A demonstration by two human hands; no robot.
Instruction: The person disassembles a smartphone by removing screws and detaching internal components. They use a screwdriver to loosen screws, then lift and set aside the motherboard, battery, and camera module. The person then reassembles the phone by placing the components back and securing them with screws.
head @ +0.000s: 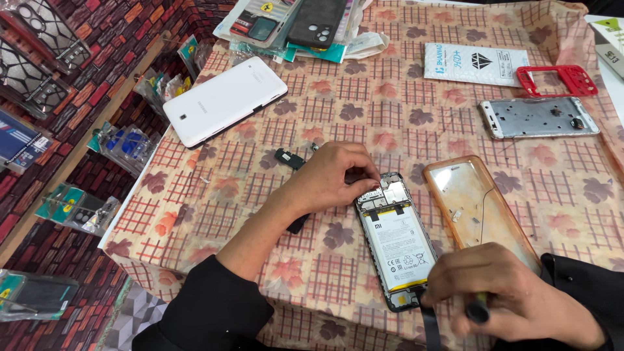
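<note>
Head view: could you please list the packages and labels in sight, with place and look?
Sleeve: flat white rectangle, dark diamond emblem, far right of table.
Battery label: white, on the opened phone between left hand and right hand.
Case packs: clear-fronted, far edge.
Hanging packets: small, clear, left wall.

Phone repair shop: packaged cases (39,71) hang by the opened phone (396,240).
</note>
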